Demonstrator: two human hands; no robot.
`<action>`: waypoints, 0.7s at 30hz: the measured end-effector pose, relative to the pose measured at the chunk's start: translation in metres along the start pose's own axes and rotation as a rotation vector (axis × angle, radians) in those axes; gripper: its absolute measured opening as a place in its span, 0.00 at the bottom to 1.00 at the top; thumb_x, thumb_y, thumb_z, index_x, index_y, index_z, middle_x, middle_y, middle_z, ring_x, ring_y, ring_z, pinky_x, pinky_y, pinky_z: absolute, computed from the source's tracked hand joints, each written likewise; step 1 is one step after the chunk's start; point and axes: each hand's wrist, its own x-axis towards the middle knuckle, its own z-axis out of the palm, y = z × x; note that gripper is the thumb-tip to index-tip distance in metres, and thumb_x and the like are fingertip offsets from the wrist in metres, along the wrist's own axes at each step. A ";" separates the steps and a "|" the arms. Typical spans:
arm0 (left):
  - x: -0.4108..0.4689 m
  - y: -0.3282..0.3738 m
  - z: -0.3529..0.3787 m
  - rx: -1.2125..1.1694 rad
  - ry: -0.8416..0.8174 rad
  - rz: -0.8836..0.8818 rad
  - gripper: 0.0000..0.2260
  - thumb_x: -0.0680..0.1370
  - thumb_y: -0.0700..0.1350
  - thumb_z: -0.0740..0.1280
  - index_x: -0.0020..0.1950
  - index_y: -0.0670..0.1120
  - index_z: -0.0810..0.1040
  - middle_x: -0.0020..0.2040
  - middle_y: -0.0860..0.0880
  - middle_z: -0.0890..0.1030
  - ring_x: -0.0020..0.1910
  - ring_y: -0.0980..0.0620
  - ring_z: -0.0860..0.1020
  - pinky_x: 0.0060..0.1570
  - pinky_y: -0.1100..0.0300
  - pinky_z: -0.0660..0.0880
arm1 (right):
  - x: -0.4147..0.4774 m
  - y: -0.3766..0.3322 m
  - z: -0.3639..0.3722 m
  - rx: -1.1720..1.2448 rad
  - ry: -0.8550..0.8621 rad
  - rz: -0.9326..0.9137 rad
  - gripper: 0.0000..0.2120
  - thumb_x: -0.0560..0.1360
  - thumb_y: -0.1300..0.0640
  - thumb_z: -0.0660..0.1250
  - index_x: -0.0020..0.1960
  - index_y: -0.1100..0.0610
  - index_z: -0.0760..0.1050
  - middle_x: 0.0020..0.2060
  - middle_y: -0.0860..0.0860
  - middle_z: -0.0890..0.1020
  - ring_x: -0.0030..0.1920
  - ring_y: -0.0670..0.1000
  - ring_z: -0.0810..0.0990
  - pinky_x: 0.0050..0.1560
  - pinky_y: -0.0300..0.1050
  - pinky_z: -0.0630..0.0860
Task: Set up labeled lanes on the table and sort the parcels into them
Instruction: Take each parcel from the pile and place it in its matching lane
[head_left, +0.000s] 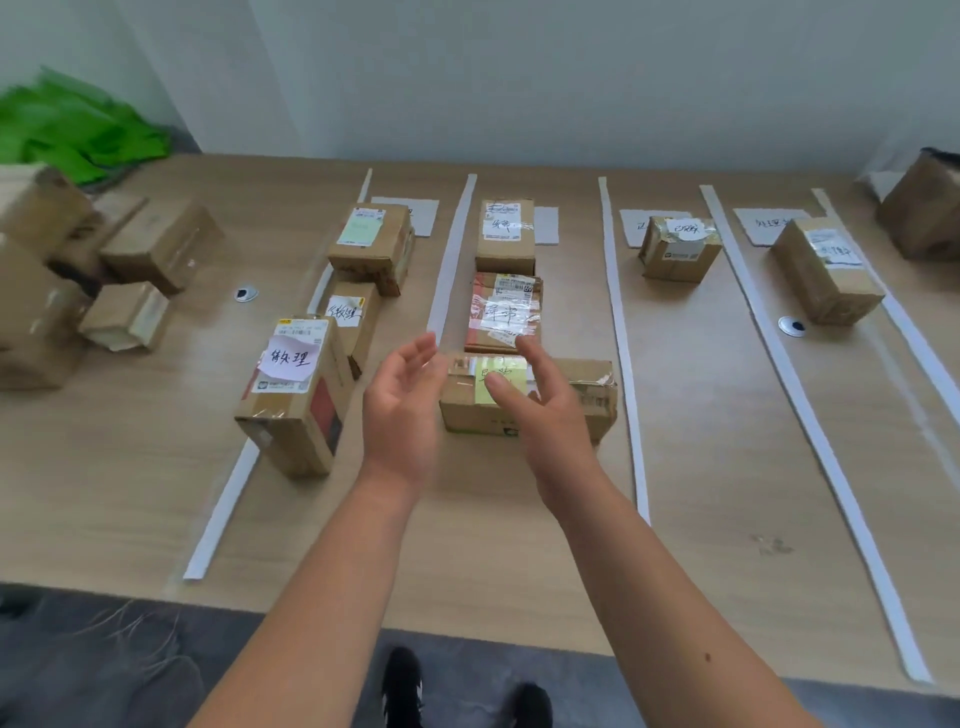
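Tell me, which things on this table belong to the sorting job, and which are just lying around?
Part of the job:
- white lane strips
- paper lane cards
- labeled parcels in the lanes
- unsorted parcel pile at left
- left hand and right hand, both empty

Just lying about:
- green plastic at the far left corner
- round cable caps in the table
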 end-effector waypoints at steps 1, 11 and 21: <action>-0.003 0.005 -0.010 -0.023 0.024 0.010 0.12 0.84 0.44 0.70 0.67 0.49 0.81 0.63 0.53 0.84 0.65 0.55 0.82 0.64 0.59 0.78 | -0.003 -0.004 0.011 0.019 -0.056 -0.003 0.25 0.79 0.48 0.75 0.72 0.34 0.73 0.73 0.31 0.72 0.71 0.33 0.68 0.70 0.40 0.67; -0.019 0.052 -0.153 -0.084 0.254 0.168 0.11 0.81 0.46 0.70 0.63 0.52 0.83 0.61 0.52 0.86 0.65 0.53 0.83 0.66 0.53 0.79 | -0.038 -0.023 0.171 0.086 -0.408 -0.029 0.28 0.75 0.44 0.76 0.73 0.35 0.73 0.75 0.36 0.73 0.76 0.39 0.69 0.71 0.41 0.67; -0.013 0.080 -0.323 -0.057 0.317 0.145 0.14 0.86 0.42 0.67 0.71 0.51 0.79 0.69 0.55 0.80 0.66 0.63 0.79 0.66 0.63 0.77 | -0.079 -0.026 0.339 0.083 -0.503 -0.016 0.32 0.76 0.45 0.73 0.78 0.43 0.71 0.77 0.41 0.73 0.77 0.41 0.70 0.80 0.51 0.67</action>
